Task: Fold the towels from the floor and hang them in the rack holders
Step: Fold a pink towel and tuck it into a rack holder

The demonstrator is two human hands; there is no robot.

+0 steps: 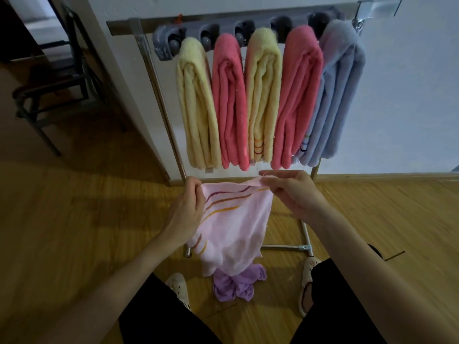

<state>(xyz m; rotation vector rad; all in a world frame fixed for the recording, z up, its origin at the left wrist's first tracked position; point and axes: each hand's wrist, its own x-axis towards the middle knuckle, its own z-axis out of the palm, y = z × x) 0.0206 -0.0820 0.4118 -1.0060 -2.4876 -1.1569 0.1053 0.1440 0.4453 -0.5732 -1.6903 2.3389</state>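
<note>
Both hands, left hand (186, 209) and right hand (290, 194), pinch the pink towel (236, 229).

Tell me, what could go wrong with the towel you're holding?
The pink towel hangs low between the left hand and right hand, pinched only at its top edge, so a corner might slip out. Its bottom almost reaches the purple towel on the floor and could drag on it. All the rack holders that can be seen look full, so there may be nowhere to hang it.
</note>
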